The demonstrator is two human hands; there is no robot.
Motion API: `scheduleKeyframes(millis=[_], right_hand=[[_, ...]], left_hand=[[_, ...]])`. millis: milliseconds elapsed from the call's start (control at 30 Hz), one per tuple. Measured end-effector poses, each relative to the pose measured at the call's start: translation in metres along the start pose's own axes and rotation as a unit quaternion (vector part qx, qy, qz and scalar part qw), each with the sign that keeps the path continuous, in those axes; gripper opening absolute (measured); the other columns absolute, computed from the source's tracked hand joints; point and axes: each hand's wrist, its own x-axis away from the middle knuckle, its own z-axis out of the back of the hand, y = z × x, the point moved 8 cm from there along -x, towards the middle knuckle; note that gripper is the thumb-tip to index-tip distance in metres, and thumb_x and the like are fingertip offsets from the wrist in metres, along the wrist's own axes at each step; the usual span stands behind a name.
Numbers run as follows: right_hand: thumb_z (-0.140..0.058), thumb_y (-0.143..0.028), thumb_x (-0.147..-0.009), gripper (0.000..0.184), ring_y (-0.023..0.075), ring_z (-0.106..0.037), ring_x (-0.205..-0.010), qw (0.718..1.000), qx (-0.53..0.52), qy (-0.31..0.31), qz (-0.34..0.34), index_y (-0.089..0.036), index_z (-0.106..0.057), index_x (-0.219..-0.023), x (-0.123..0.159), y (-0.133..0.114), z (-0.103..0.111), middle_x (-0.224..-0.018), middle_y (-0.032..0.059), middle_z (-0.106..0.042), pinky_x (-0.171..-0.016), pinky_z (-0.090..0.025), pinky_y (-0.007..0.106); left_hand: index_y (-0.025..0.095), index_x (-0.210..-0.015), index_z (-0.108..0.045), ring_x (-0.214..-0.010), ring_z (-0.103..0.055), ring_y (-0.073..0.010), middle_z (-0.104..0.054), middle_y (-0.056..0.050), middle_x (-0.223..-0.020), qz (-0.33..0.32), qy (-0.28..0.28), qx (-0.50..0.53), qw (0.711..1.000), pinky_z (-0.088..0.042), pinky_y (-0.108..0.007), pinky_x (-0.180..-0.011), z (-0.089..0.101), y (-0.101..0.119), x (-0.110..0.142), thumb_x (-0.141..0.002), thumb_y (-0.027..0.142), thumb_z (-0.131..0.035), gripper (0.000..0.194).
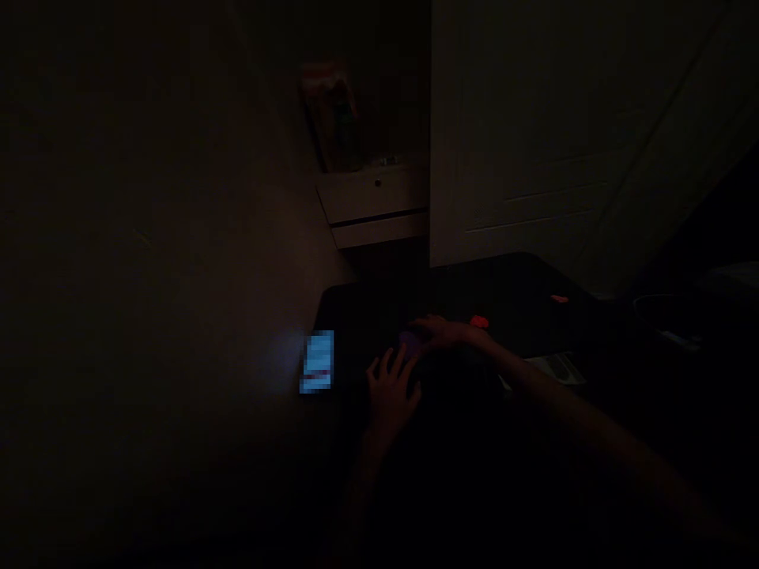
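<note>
The scene is very dark. A rounded purple lump [409, 343], its material too dim to make out, lies on the black tabletop [368, 312]. My left hand [392, 389] is open in front of it, fingers spread, with the fingertips at its near edge. From the right, my right hand [446, 333] reaches over it, fingers and thumb curved round its far and right sides. A red-orange lump [479, 322] rests just beyond my right wrist. Further right is a smaller reddish piece [559, 299].
A lit phone-like screen [318, 362], blurred out, stands at the left table edge by the wall [225, 276]. A pale flat sheet [560, 369] lies partly behind my right forearm. Behind the table are drawers [379, 197] and a light panel [504, 158].
</note>
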Motion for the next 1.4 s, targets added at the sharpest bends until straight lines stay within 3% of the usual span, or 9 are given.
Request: scheduleKeyframes(millis=[133, 233, 433, 700, 800, 1000, 1200, 1400], right_hand=[[-0.077, -0.048, -0.079, 0.089, 0.0378, -0.044, -0.139, 1.000, 0.009, 0.003, -0.001, -0.023, -0.039, -0.155, 0.0019, -0.0002, 0.0001, -0.149, 0.0174, -0.047, -0.112, -0.040, 0.048], [-0.077, -0.046, -0.079, 0.084, 0.0375, -0.050, -0.134, 1.000, 0.002, 0.015, 0.014, -0.024, -0.043, -0.153, 0.0005, 0.0018, 0.0011, -0.146, 0.0168, -0.052, -0.109, -0.044, 0.048], [-0.071, -0.034, -0.083, 0.072, 0.0288, -0.059, -0.125, 0.998, -0.026, 0.021, 0.058, -0.025, -0.047, -0.150, -0.0033, 0.0059, 0.0015, -0.142, 0.0119, -0.057, -0.103, -0.049, 0.038], [-0.073, -0.041, -0.083, 0.078, 0.0329, -0.054, -0.131, 0.999, -0.010, 0.012, 0.039, -0.020, -0.043, -0.152, -0.0029, 0.0041, -0.0002, -0.145, 0.0163, -0.054, -0.109, -0.044, 0.044], [-0.070, -0.039, -0.087, 0.072, 0.0328, -0.054, -0.130, 0.999, -0.007, 0.017, 0.040, -0.022, -0.045, -0.152, -0.0024, 0.0022, 0.0007, -0.143, 0.0157, -0.056, -0.109, -0.043, 0.045], [-0.075, -0.042, -0.082, 0.076, 0.0337, -0.052, -0.133, 0.999, -0.013, 0.024, 0.028, -0.024, -0.047, -0.151, -0.0028, 0.0024, 0.0019, -0.141, 0.0149, -0.057, -0.110, -0.043, 0.045], [-0.077, -0.044, -0.080, 0.080, 0.0319, -0.060, -0.121, 0.999, -0.013, 0.029, 0.009, -0.026, -0.046, -0.151, -0.0033, 0.0071, 0.0008, -0.137, 0.0147, -0.058, -0.101, -0.050, 0.042], [-0.077, -0.043, -0.080, 0.080, 0.0307, -0.061, -0.119, 0.999, -0.022, 0.026, 0.033, -0.024, -0.046, -0.151, -0.0017, 0.0038, 0.0006, -0.140, 0.0154, -0.056, -0.101, -0.049, 0.041]], left_hand=[[0.035, -0.146, -0.048, -0.145, -0.036, -0.0314, -0.037, 0.001, -0.163, -0.002, 0.004, 0.001, 1.000, -0.027, -0.058, -0.117, -0.0006, -0.0003, 0.0000, -0.090, 0.033, -0.061, 0.058], [0.035, -0.145, -0.050, -0.145, -0.036, -0.0313, -0.037, 0.001, -0.163, -0.003, 0.007, -0.003, 1.000, -0.026, -0.057, -0.118, -0.0003, -0.0004, 0.0002, -0.090, 0.034, -0.060, 0.055], [0.035, -0.146, -0.049, -0.145, -0.036, -0.0322, -0.037, 0.000, -0.163, -0.010, 0.004, -0.002, 1.000, -0.027, -0.058, -0.117, -0.0001, 0.0001, 0.0008, -0.090, 0.035, -0.061, 0.058], [0.041, -0.150, -0.043, -0.145, -0.036, -0.0326, -0.034, 0.001, -0.164, -0.012, -0.004, -0.007, 1.000, -0.028, -0.058, -0.116, 0.0018, 0.0007, 0.0003, -0.090, 0.035, -0.062, 0.064], [0.043, -0.149, -0.044, -0.145, -0.036, -0.0321, -0.034, 0.002, -0.164, -0.012, -0.004, -0.006, 1.000, -0.028, -0.058, -0.116, 0.0030, 0.0013, 0.0003, -0.091, 0.034, -0.061, 0.061], [0.043, -0.150, -0.042, -0.145, -0.037, -0.0313, -0.034, 0.003, -0.164, -0.008, 0.002, -0.005, 1.000, -0.027, -0.057, -0.117, 0.0040, 0.0020, 0.0005, -0.092, 0.032, -0.060, 0.062], [0.042, -0.149, -0.045, -0.145, -0.037, -0.0312, -0.035, 0.003, -0.163, -0.004, 0.001, -0.003, 1.000, -0.028, -0.058, -0.117, 0.0036, 0.0019, -0.0001, -0.092, 0.032, -0.059, 0.060], [0.040, -0.149, -0.044, -0.146, -0.036, -0.0314, -0.034, 0.002, -0.164, -0.006, 0.000, 0.003, 1.000, -0.027, -0.058, -0.117, 0.0006, 0.0004, -0.0003, -0.090, 0.033, -0.060, 0.061]])
